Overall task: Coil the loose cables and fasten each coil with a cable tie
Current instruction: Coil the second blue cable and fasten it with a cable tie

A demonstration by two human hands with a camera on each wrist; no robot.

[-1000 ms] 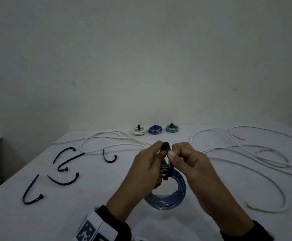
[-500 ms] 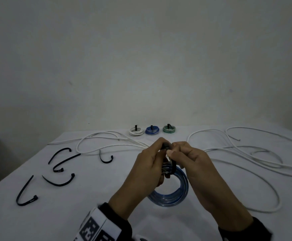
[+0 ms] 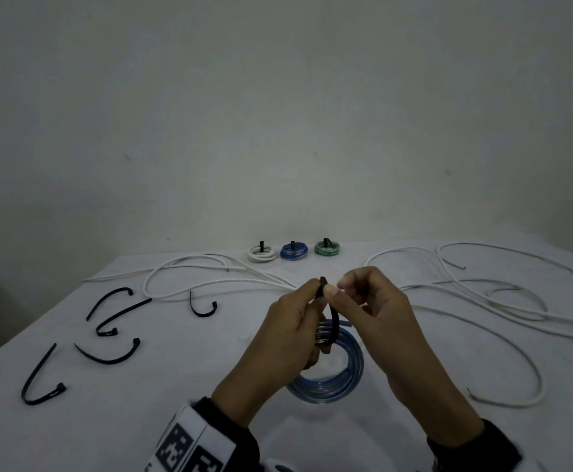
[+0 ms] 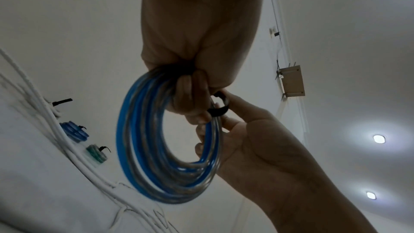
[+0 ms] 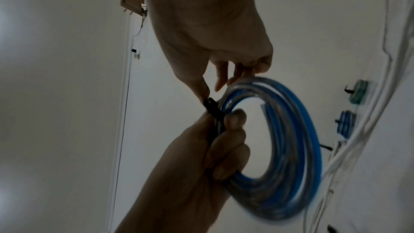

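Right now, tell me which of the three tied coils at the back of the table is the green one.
The green coil is the rightmost of the row by the wall. The blue tied coil sits in the middle and the white coil on the left.

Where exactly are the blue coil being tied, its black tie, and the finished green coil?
blue coil [image 3: 326,391]: head view, bottom arc of the ring.
black tie [image 3: 335,323]: head view, strap crossing the coil.
green coil [image 3: 327,248]: head view, near rim.

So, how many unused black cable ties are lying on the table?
5, all on the left: one near the front edge, one behind it, two farther back, one by the white cable.
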